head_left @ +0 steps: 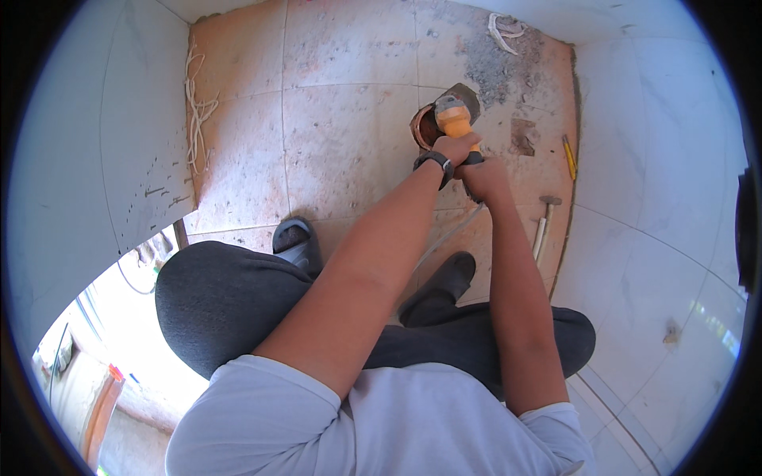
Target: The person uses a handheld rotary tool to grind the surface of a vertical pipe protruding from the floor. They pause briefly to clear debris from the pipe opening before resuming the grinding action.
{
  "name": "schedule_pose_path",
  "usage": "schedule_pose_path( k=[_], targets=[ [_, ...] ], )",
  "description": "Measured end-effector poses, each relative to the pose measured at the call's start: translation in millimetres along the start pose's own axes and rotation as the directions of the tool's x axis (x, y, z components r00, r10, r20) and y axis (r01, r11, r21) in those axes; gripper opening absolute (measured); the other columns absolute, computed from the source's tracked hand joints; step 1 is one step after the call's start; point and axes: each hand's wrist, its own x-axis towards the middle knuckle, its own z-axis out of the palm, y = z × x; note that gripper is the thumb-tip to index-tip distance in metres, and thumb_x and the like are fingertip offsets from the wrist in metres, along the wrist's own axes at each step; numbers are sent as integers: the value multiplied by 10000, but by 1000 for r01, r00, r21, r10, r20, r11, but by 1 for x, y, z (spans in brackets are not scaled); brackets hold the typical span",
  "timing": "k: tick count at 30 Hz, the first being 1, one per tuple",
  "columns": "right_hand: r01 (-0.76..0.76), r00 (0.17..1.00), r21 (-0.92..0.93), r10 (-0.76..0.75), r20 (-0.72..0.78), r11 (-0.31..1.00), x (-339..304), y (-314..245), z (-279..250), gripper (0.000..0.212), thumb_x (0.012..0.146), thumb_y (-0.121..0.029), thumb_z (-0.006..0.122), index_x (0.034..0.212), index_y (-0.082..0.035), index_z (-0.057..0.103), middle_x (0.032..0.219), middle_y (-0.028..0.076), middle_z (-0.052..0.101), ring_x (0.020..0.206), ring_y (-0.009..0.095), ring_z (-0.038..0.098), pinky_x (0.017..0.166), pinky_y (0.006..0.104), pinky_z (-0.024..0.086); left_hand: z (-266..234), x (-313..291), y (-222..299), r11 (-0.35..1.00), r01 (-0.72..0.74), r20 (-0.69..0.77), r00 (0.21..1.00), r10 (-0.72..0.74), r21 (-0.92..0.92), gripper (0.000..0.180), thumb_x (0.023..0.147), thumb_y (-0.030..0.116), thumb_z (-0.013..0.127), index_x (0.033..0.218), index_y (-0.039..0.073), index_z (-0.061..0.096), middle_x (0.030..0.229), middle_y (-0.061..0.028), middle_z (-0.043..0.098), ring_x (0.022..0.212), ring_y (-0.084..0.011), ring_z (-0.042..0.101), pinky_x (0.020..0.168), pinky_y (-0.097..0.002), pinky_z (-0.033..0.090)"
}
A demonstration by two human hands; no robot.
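Observation:
Both of my arms stretch forward to an orange and grey angle grinder [454, 119] held low over the tiled floor. My left hand [458, 147], with a dark watch on its wrist, is closed around the orange body. Behind it my right hand [486, 178] grips the dark rear end, where a grey cord [448, 236] trails back toward me. The grinder's head is at a round hole [427, 131] with a reddish-brown inside, cut in the floor. A dark flat piece [467, 97] shows just beyond the head; its kind is unclear.
Grey rubble [496, 75] and a white cord loop [508, 33] lie at the far right. Near the right wall are a yellow utility knife [569, 157], a hammer [548, 218] and a square chipped patch [522, 137]. Tangled white string [198, 111] lies along the left wall.

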Motion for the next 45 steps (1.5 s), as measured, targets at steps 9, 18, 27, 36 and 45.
schedule_pose_path(
  k=[9,18,27,36,45],
  targets=[
    [2,999,-41,-4,-40,999,-13,-5,-32,414,631,-289,868,815,67,762,717,191,732,653,282,748,610,405,566,24,-9,13,995,-56,87,994,63,-80,495,877,409,798,1125,-4,683,938,-99,722,668,-188,700,545,-350,534],
    [-26,999,-67,24,-26,997,-17,-12,-39,429,625,-286,870,834,75,771,735,189,738,681,276,751,623,403,569,28,-6,11,992,-47,73,996,56,-117,459,888,392,802,1120,16,677,912,-85,711,669,-191,706,519,-349,525],
    [-29,999,-113,27,-19,993,-16,-13,-34,436,625,-295,856,837,77,770,739,192,747,677,288,763,634,409,585,24,-20,13,967,44,117,993,-15,-251,439,917,346,788,1158,7,650,925,-82,712,664,-197,710,526,-362,544],
    [-31,1000,-125,31,-1,992,-15,-22,-32,458,617,-293,873,858,83,773,775,212,755,722,302,774,653,415,588,19,-13,11,956,62,103,994,-34,-286,431,908,349,798,1147,19,658,928,-89,715,663,-195,708,530,-351,548],
    [-59,997,-135,66,45,989,-7,-22,-29,491,617,-294,880,895,97,775,837,244,762,787,332,781,702,423,595,14,-4,8,973,65,58,997,-53,-222,421,908,366,796,1120,27,664,894,-81,701,634,-187,689,515,-343,533]
  ],
)
